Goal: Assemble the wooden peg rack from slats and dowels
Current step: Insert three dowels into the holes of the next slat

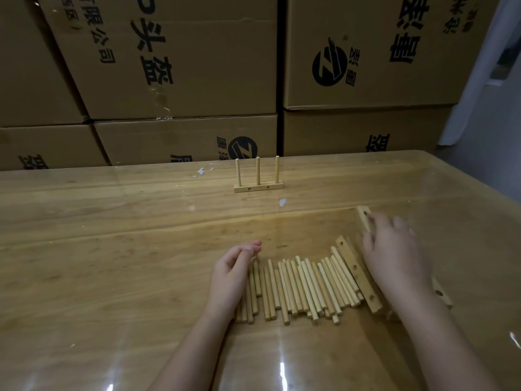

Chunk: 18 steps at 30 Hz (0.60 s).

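Both hands are nearest me. My left hand (234, 269), fingers loosely curled and holding nothing, rests on the left end of the dowels (298, 289), which overlap too much to count. My right hand (392, 249), blurred, touches the far slat (363, 218), one of three loose ones; whether it grips I cannot tell. One finished bar (258, 188) with three upright pegs stands farther back on the table (112, 221).

Motion blur on the right hand (394, 255) leaves its grip on the far slat (363, 217) indeterminate; a second slat (442, 293) lies mostly hidden under the right forearm (423, 320).
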Each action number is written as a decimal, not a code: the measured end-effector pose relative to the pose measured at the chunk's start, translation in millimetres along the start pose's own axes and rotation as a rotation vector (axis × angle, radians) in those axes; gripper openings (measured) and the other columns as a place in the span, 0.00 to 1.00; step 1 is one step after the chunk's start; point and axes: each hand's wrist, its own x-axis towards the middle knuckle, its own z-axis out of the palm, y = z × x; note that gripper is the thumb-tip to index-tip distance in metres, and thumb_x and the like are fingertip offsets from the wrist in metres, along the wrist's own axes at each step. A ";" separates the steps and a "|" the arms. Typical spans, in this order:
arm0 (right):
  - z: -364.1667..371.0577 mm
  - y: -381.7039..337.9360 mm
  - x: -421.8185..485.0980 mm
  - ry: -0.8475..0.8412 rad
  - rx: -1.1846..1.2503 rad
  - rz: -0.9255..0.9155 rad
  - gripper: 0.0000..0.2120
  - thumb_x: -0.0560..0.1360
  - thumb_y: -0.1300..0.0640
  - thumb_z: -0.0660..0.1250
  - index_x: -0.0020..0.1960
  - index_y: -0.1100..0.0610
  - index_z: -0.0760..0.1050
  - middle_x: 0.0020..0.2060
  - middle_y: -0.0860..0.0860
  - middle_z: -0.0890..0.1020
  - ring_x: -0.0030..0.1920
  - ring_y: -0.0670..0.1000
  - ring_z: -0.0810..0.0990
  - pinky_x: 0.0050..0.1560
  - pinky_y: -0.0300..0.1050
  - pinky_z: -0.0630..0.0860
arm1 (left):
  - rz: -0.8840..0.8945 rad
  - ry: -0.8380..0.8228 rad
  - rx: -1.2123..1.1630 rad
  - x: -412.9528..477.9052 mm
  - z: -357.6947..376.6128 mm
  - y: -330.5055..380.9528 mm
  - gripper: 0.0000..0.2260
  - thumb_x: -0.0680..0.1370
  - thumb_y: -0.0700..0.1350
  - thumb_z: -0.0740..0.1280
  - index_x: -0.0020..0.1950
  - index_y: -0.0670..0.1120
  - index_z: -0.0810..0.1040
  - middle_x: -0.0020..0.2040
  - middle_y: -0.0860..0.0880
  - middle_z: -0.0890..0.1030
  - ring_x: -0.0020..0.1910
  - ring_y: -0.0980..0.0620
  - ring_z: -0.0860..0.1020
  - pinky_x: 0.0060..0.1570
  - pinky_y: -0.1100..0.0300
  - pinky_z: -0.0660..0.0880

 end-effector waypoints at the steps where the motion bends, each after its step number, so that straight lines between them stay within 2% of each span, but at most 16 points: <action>1: -0.6 -6.3 -2.3 0.032 0.113 -0.032 0.18 0.78 0.53 0.59 0.67 0.53 0.67 0.53 0.51 0.75 0.47 0.50 0.75 0.42 0.44 0.75 | 0.000 0.000 0.008 -0.3 0.0 -0.6 0.10 0.79 0.44 0.63 0.46 0.49 0.84 0.51 0.59 0.84 0.53 0.63 0.79 0.54 0.62 0.72; 3: 1.2 -20.3 -7.8 0.058 0.309 -0.095 0.18 0.77 0.52 0.60 0.67 0.51 0.67 0.50 0.46 0.72 0.40 0.43 0.74 0.33 0.37 0.72 | 0.025 -0.007 0.028 -1.8 0.1 -1.3 0.10 0.79 0.45 0.64 0.45 0.53 0.84 0.50 0.60 0.84 0.54 0.64 0.79 0.54 0.65 0.72; 5: 8.5 -34.6 -16.3 0.025 0.442 -0.140 0.18 0.77 0.51 0.61 0.66 0.48 0.66 0.48 0.42 0.72 0.36 0.42 0.74 0.28 0.33 0.69 | 0.068 -0.035 0.090 -3.4 0.1 -1.4 0.11 0.79 0.46 0.64 0.44 0.59 0.84 0.48 0.61 0.84 0.54 0.64 0.78 0.54 0.68 0.70; 7: 19.3 -49.0 -28.4 -0.103 0.634 -0.126 0.17 0.76 0.50 0.62 0.64 0.43 0.66 0.44 0.42 0.74 0.34 0.43 0.76 0.25 0.33 0.71 | 0.127 -0.073 0.153 -4.7 0.5 -0.9 0.10 0.79 0.51 0.64 0.45 0.63 0.83 0.48 0.61 0.84 0.55 0.62 0.78 0.63 0.55 0.68; 8: 25.0 -55.8 -34.8 -0.162 0.729 -0.113 0.17 0.75 0.49 0.62 0.63 0.42 0.66 0.42 0.43 0.75 0.34 0.42 0.77 0.27 0.34 0.73 | 0.160 -0.091 0.160 -5.3 0.8 0.3 0.08 0.77 0.54 0.65 0.45 0.63 0.83 0.47 0.60 0.84 0.55 0.61 0.79 0.66 0.49 0.66; 9: 30.5 -61.8 -40.8 -0.196 0.795 -0.104 0.16 0.75 0.48 0.63 0.62 0.41 0.66 0.41 0.44 0.76 0.36 0.41 0.77 0.29 0.35 0.75 | 0.187 -0.105 0.154 -5.8 0.8 1.3 0.07 0.76 0.57 0.65 0.45 0.63 0.83 0.46 0.59 0.85 0.54 0.60 0.79 0.66 0.46 0.66; 10: 36.1 -66.7 -45.9 -0.210 0.833 -0.100 0.17 0.74 0.47 0.64 0.61 0.41 0.66 0.41 0.44 0.76 0.37 0.40 0.77 0.32 0.36 0.76 | 0.199 -0.120 0.138 -6.3 0.8 2.0 0.06 0.76 0.58 0.67 0.45 0.62 0.84 0.46 0.58 0.85 0.54 0.59 0.80 0.65 0.48 0.68; 12: 46.5 -72.7 -53.0 -0.218 0.874 -0.102 0.16 0.73 0.46 0.65 0.59 0.42 0.66 0.41 0.44 0.77 0.38 0.39 0.76 0.35 0.35 0.75 | 0.175 -0.156 0.103 -7.2 0.8 3.8 0.07 0.74 0.57 0.67 0.45 0.59 0.84 0.46 0.58 0.85 0.54 0.58 0.80 0.59 0.57 0.73; 14: 54.5 -75.7 -56.2 -0.229 0.899 -0.085 0.13 0.73 0.47 0.66 0.56 0.44 0.68 0.41 0.44 0.78 0.38 0.40 0.77 0.35 0.35 0.75 | 0.125 -0.171 0.053 -7.9 0.6 4.9 0.08 0.71 0.55 0.67 0.47 0.58 0.83 0.46 0.59 0.85 0.51 0.62 0.81 0.50 0.68 0.74; 15: 57.3 -76.2 -56.8 -0.243 0.919 -0.074 0.11 0.74 0.48 0.66 0.54 0.46 0.69 0.41 0.45 0.79 0.37 0.41 0.78 0.37 0.37 0.76 | 0.095 -0.167 0.023 -8.1 0.4 5.4 0.08 0.70 0.55 0.68 0.46 0.57 0.83 0.45 0.59 0.85 0.48 0.63 0.81 0.47 0.71 0.73; 17: 61.1 -76.5 -57.4 -0.298 0.978 -0.086 0.07 0.76 0.52 0.64 0.54 0.49 0.72 0.42 0.48 0.80 0.38 0.45 0.80 0.41 0.44 0.78 | 0.032 -0.174 -0.022 -7.1 -0.3 5.9 0.08 0.70 0.54 0.68 0.45 0.55 0.84 0.44 0.54 0.85 0.45 0.61 0.82 0.43 0.70 0.74; 18: 62.1 -76.3 -57.3 -0.327 1.001 -0.118 0.06 0.77 0.54 0.63 0.54 0.48 0.73 0.43 0.49 0.80 0.38 0.45 0.80 0.41 0.43 0.79 | 0.004 -0.186 -0.040 -6.5 -1.1 6.4 0.09 0.70 0.53 0.69 0.46 0.53 0.85 0.45 0.51 0.86 0.44 0.58 0.82 0.43 0.67 0.76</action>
